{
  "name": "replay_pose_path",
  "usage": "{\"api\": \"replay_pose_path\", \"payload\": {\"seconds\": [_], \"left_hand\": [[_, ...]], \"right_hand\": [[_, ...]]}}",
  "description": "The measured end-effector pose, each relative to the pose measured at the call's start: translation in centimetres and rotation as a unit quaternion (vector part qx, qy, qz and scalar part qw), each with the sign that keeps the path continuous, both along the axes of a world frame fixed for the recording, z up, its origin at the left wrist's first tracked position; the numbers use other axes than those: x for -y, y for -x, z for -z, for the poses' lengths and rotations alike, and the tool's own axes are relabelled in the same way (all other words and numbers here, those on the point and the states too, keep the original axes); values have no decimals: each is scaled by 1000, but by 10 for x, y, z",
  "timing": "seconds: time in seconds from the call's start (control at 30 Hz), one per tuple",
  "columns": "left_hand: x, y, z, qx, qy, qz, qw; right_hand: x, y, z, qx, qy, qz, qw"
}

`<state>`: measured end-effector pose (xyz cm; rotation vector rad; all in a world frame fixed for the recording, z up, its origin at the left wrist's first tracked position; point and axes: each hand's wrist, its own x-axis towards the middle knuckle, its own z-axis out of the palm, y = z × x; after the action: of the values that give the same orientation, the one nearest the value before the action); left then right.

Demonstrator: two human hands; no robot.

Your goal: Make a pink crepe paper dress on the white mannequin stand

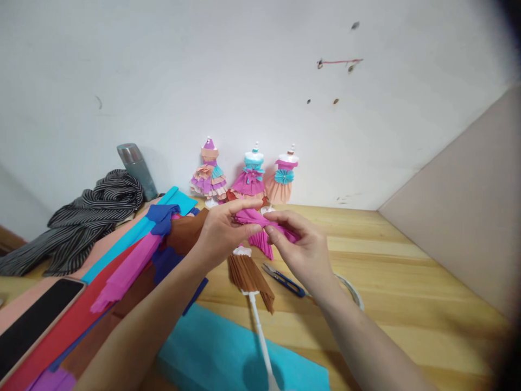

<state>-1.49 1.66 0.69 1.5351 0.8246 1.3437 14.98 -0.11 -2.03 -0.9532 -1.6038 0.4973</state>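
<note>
A strip of pink pleated crepe paper [261,244] is pinched between thumb and fingers of my left hand [222,231] and my right hand [305,247], held above the wooden table. Its folds fan out below and between the fingertips. Under my hands lies a small white dress form [262,339] on a thin stem, with brown pleated paper [247,271] around its body. Beside it, below my right hand, are thread snips [285,279] with dark blue handles. A pale ring, perhaps a tape roll [353,293], is partly hidden behind my right forearm.
Three small dress forms in paper dresses [208,179] [249,179] [280,187] stand against the wall. Coloured crepe paper [126,271], a phone [38,326], a striped cloth [97,209] and a grey bottle [138,171] occupy the left. Turquoise paper [211,342] lies in front.
</note>
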Motion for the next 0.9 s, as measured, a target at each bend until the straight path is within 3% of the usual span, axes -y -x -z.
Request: {"api": "replay_pose_path", "payload": {"seconds": [0.37, 0.53, 0.9], "left_hand": [[0, -4, 1, -10, -35, -41, 998], [-2, -5, 5, 14, -15, -34, 999], [0, -2, -1, 3, 2, -11, 1000]], "right_hand": [[1, 1, 1, 40, -64, 23, 997], [2, 1, 1, 64, -125, 50, 989], [2, 2, -8, 64, -123, 55, 989]]}}
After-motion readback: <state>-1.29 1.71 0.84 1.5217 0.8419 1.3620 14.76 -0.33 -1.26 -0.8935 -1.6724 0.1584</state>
